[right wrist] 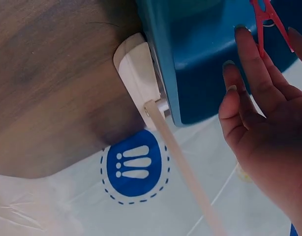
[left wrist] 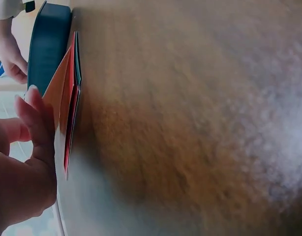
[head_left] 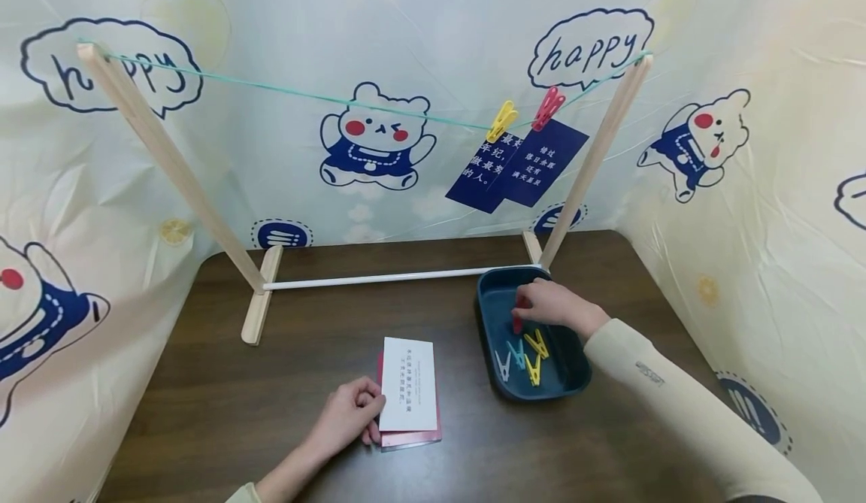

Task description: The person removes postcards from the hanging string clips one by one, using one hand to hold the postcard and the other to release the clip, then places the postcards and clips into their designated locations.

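Note:
My right hand (head_left: 546,304) is over the dark blue tray (head_left: 485,353), pinching a red clothespin (right wrist: 263,22) between thumb and fingers, as the right wrist view shows. Yellow, blue and white clothespins (head_left: 532,370) lie in the tray's near half. On the table, my left hand (head_left: 352,411) holds the left edge of a white printed card (head_left: 410,390), which tops a small stack with pink-red edges. In the left wrist view that top card (left wrist: 56,91) tilts up from the stack, at the fingertips. Fingers partly hide its edge.
A wooden frame (head_left: 179,168) with a white crossbar (head_left: 379,277) stands behind. From its sagging green string (head_left: 284,91) hang two overlapping dark blue cards (head_left: 541,165), under a yellow clothespin (head_left: 503,121) and a red one. Printed sheeting surrounds the table.

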Motion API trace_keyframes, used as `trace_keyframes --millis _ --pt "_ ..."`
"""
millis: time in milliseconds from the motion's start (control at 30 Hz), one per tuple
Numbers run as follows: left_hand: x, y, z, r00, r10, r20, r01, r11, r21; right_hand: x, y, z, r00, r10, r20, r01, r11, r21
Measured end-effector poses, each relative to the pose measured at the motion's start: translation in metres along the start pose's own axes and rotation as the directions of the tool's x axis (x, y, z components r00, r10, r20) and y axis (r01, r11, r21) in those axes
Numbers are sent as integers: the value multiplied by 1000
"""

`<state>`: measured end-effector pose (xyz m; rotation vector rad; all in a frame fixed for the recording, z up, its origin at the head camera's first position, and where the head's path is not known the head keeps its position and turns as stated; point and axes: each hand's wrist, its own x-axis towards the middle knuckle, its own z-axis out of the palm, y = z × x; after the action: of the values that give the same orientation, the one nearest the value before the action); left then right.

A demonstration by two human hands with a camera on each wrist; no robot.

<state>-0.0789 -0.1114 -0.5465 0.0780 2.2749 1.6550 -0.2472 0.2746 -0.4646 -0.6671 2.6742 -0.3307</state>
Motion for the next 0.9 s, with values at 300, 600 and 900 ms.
trace_keyframes --millis 300,600,900 --pt "-5 -2 1 1000 -16 19 13 989 147 11 -1 8 996 33 85 -29 999 -42" --pt "-9 -2 2 1000 1 11 -3 975 221 14 -2 15 992 32 121 -31 999 -17" --pt "-9 -1 0 1000 6 18 -10 972 235 13 2 15 994 28 105 -25 999 -28"
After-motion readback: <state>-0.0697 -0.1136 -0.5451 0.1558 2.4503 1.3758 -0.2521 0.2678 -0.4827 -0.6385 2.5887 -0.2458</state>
